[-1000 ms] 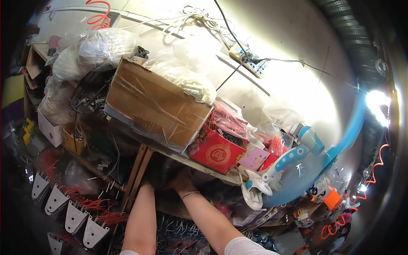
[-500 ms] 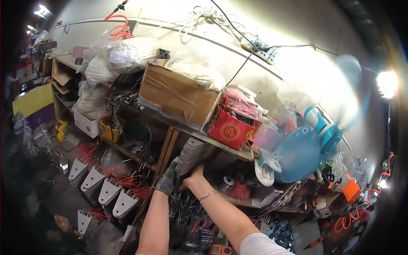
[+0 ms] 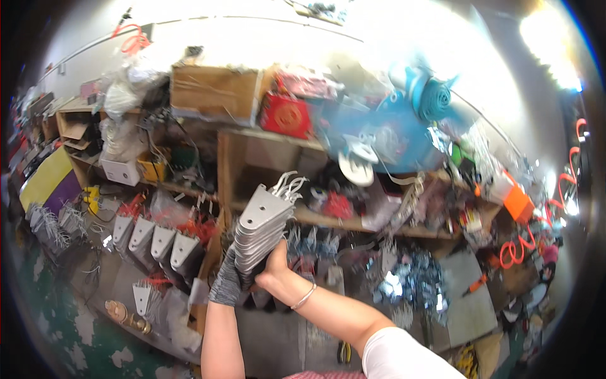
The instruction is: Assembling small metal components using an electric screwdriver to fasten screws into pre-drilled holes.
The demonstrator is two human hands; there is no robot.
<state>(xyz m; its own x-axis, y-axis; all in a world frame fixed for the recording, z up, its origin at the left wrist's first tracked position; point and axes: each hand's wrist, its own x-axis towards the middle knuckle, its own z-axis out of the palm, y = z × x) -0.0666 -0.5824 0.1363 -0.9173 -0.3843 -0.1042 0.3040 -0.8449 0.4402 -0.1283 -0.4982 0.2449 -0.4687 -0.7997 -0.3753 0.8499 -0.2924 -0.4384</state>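
Observation:
A tall stack of silver triangular metal plates [image 3: 260, 218], with white wires sticking out at its upper end, stands tilted between my two hands. My left hand [image 3: 228, 278], in a dark grey knitted glove, is closed round its left side, with the fingers partly behind the plates. My bare right hand [image 3: 274, 266], a bracelet on its wrist, grips the lower right side of the stack. Left of my hands, several similar stacks of plates [image 3: 163, 237] with red wires stand in a row on the bench.
Behind the stack is a wooden shelf [image 3: 297, 136] bearing a cardboard box [image 3: 214, 91], a red box [image 3: 286, 115] and a blue fan [image 3: 410, 142]. Shiny small metal parts [image 3: 410, 284] lie heaped at the right. Pliers [image 3: 344, 352] lie near the front. An orange coiled hose [image 3: 514, 251] hangs at the right.
The stack has come out from under the shelf edge toward me, so its top plate and white wires now show. Both hands have moved with it, and my view has shifted.

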